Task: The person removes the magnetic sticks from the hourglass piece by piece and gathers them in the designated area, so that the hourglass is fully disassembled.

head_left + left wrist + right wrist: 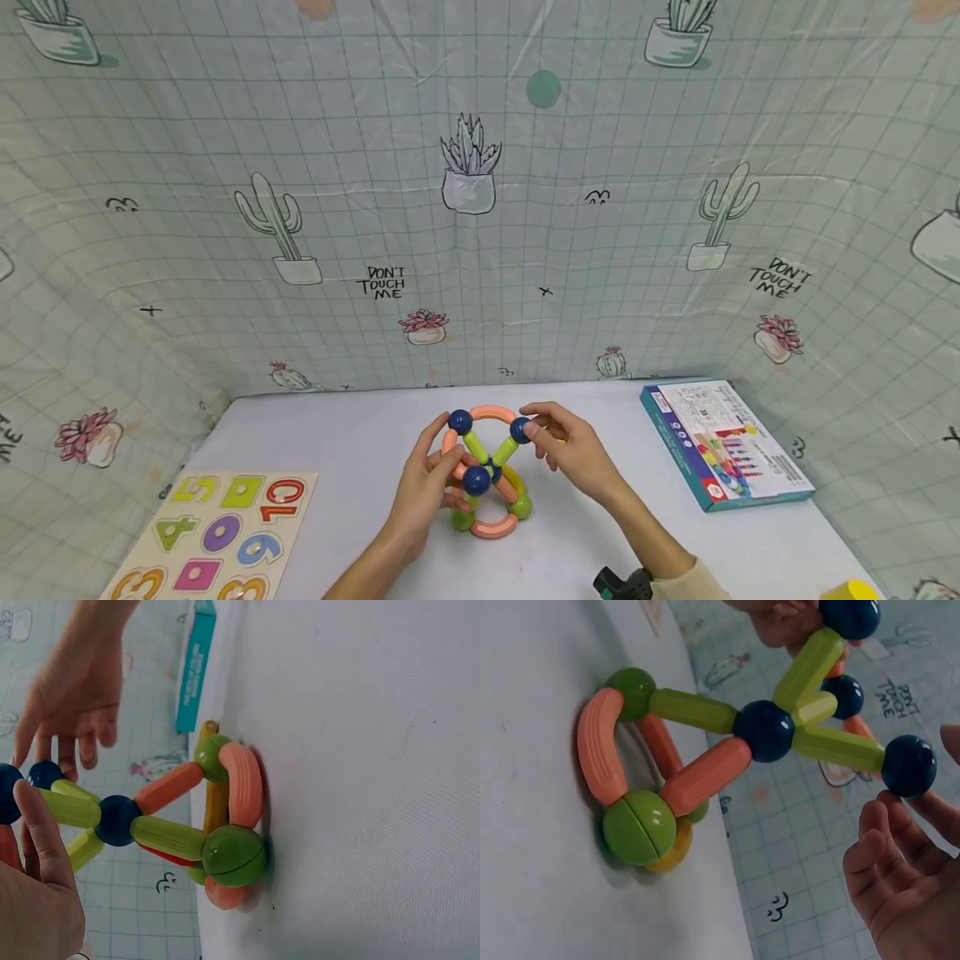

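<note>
1. Head: toy (487,473) of rods and balls stands mid-table (352,433). Left hand (427,487) wraps its left side, fingers curled on the upper rods. Right hand (570,450) at the top right blue ball (519,430), fingertips on it. Number puzzle (217,537) lies front left, box (723,442) right.
2. Left wrist: left hand (34,885) low left, thumb lying on a lime rod (71,808), gripping. Right hand (71,697) above, fingers loose, clear of the toy here. Green ball (234,855) and pink arc (241,784) sit on the table.
3. Right wrist: right hand (907,877) half open, fingertip touching the blue ball (909,766); not pinching. Left hand's fingers (787,622) grip the upper rods. Centre blue ball (764,730) joins the rods.
</note>
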Motion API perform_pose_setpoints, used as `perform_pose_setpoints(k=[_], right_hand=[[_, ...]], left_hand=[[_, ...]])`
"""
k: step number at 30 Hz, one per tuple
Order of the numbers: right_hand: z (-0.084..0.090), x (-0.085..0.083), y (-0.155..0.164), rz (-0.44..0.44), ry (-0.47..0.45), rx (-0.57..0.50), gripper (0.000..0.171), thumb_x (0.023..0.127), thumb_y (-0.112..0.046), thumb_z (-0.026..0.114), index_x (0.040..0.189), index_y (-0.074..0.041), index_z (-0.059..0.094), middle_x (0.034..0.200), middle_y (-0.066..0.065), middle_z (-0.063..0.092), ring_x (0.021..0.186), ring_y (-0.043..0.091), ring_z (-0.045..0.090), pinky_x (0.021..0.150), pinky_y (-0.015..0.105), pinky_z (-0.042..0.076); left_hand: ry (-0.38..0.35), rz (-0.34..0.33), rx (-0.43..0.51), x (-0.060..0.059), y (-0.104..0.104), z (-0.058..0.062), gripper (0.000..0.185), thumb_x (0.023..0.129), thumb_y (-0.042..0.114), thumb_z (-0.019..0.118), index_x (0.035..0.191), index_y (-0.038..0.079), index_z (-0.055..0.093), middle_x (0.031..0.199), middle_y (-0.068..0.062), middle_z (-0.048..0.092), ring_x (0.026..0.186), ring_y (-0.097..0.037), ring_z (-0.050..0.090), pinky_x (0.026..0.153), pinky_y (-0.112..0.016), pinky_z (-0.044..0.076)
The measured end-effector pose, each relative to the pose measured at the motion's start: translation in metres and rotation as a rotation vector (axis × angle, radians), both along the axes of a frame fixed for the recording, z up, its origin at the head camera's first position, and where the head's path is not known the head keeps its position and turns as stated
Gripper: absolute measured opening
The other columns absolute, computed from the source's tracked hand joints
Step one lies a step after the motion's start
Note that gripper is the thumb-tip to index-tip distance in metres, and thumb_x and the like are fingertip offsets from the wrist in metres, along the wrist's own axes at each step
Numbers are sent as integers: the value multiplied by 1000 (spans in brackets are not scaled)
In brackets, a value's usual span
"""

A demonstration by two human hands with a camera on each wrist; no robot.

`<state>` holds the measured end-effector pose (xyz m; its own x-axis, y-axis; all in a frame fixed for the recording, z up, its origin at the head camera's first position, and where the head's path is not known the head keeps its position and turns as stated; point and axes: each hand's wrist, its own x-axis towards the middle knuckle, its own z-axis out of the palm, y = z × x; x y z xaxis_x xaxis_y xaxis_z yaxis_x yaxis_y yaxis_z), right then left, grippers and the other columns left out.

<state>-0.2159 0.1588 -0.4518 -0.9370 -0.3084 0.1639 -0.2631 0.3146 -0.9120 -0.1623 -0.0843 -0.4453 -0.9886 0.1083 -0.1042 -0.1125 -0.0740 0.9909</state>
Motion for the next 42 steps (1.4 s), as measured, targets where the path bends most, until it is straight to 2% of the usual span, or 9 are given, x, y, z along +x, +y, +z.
perform_pose_setpoints(k=[6, 17, 20, 24, 26, 29, 33, 35, 42], right_hand=[[2, 6, -5, -30, 44, 69, 33, 94, -38, 72, 123, -26, 66, 98, 1, 66, 72, 19, 59, 56, 25, 44], [2, 7, -8, -35, 76, 59, 32, 93, -33, 73, 123, -24, 66, 99, 0, 67, 76, 16, 61, 62, 26, 45], [2, 6, -9, -36, 78, 59, 33, 93, -31, 73, 125, -23, 66, 100, -1, 67, 77, 16, 61, 62, 26, 45], [2, 6, -10, -36, 99, 67, 33, 93, -30, 74, 124, -22, 66, 100, -1, 67, 78, 16, 62, 63, 26, 46], [2, 6, -10, -39, 109, 78, 32, 93, -32, 74, 123, -23, 66, 99, -1, 68, 78, 16, 62, 63, 27, 47], [2, 6, -11, -50, 129, 98, 32, 91, -36, 76, 120, -26, 67, 97, -4, 68, 78, 15, 62, 62, 27, 47], [4, 6, -14, -74, 167, 126, 34, 86, -42, 79, 116, -29, 68, 93, -8, 67, 76, 14, 62, 60, 26, 47], [5, 6, -15, -81, 183, 135, 35, 85, -42, 80, 115, -29, 68, 92, -9, 66, 76, 13, 61, 59, 26, 47], [7, 6, -17, -70, 244, 137, 30, 87, -30, 80, 115, -24, 68, 91, -9, 65, 74, 10, 59, 63, 26, 50]], left_hand=[[-16, 9, 20, 0, 2, -1, 62, 104, 27, 55, 158, 21, 24, 95, -5, 68, 73, -17, 67, 55, -31, 57], [-5, 46, -19, -4, 2, -2, 55, 106, 29, 51, 154, 18, 28, 97, -10, 55, 68, -17, 66, 53, -37, 58], [19, 90, -75, -6, 3, -1, 52, 105, 31, 51, 152, 17, 32, 104, -11, 55, 61, -17, 62, 48, -36, 55], [43, 141, -142, -13, 5, -2, 48, 104, 34, 53, 148, 19, 39, 125, -15, 54, 49, -16, 51, 42, -35, 50], [51, 155, -171, -18, 7, -2, 47, 104, 35, 54, 147, 21, 42, 134, -15, 52, 51, -16, 48, 45, -32, 49], [75, 166, -221, -25, 8, -1, 46, 104, 34, 54, 148, 24, 44, 139, -12, 52, 68, -16, 51, 55, -28, 45], [117, 155, -239, -33, 10, 4, 47, 103, 30, 56, 149, 25, 45, 137, -6, 57, 67, -16, 55, 52, -24, 41], [127, 134, -228, -36, 12, 6, 46, 103, 27, 57, 147, 24, 47, 134, -5, 60, 54, -15, 52, 44, -22, 40], [163, 95, -291, -39, 14, 11, 31, 103, 24, 58, 133, 17, 63, 124, -12, 65, 44, -11, 45, 41, -19, 37]])
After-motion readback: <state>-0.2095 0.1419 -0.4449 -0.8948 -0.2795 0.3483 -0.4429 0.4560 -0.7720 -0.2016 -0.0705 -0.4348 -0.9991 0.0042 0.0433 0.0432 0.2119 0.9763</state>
